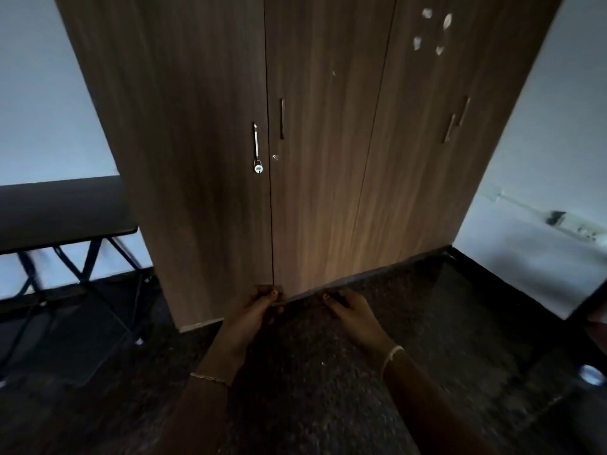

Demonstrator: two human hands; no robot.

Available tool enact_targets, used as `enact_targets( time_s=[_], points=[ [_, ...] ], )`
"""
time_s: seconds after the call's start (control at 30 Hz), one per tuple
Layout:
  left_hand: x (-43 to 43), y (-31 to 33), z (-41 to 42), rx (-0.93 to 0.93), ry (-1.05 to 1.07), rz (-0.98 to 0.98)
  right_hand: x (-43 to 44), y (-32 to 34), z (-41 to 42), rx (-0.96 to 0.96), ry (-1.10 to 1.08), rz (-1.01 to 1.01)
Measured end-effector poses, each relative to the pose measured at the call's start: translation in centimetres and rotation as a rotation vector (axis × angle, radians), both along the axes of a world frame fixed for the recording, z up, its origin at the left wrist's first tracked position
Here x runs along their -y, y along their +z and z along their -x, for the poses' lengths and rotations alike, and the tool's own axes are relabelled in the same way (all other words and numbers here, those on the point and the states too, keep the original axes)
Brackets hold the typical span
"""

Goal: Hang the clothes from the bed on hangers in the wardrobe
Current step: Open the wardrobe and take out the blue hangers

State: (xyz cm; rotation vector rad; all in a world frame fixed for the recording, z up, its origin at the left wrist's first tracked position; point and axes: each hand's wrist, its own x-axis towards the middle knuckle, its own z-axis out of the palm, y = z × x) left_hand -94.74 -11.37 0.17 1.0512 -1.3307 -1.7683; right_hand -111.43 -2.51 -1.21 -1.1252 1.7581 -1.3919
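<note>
A tall brown wooden wardrobe (328,142) fills the middle of the view with all its doors closed. A small padlock (258,166) hangs from the left door's handle. Both my hands are low at the bottom edge of the middle door (322,224). My left hand (259,307) pinches the door's lower left corner between thumb and curled fingers. My right hand (349,308) curls its fingers on the same bottom edge a little to the right. No clothes or hangers are in view.
A dark folding table (59,211) with crossed metal legs stands left of the wardrobe. The floor (312,372) is dark and speckled. Pale walls flank the wardrobe, with a pipe (538,211) low on the right wall. A shiny round object (591,376) lies at lower right.
</note>
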Motion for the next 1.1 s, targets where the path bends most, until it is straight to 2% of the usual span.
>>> enact_targets(
  time_s=[0.23, 0.43, 0.67, 0.83, 1.1],
  points=[
    [10.5, -0.6, 7.4, 0.029, 0.038, 0.019, 11.5, -0.3, 8.0, 0.189, 0.012, 0.019],
    [21.3, -1.0, 14.3, 0.074, 0.106, 0.084, 23.6, -1.5, 14.8, 0.160, 0.079, -0.015],
    [33.6, 2.3, 21.8, 0.044, 0.247, 0.176, 38.2, 0.5, 21.6, 0.143, 0.182, 0.009],
    [41.0, 3.4, 24.8, 0.020, 0.341, 0.219, 46.6, 3.3, 23.6, 0.092, 0.277, 0.084],
    [54.9, 4.4, 28.0, 0.050, 0.417, 0.362, 59.0, 5.5, 24.7, 0.070, 0.268, 0.215]
  ],
)
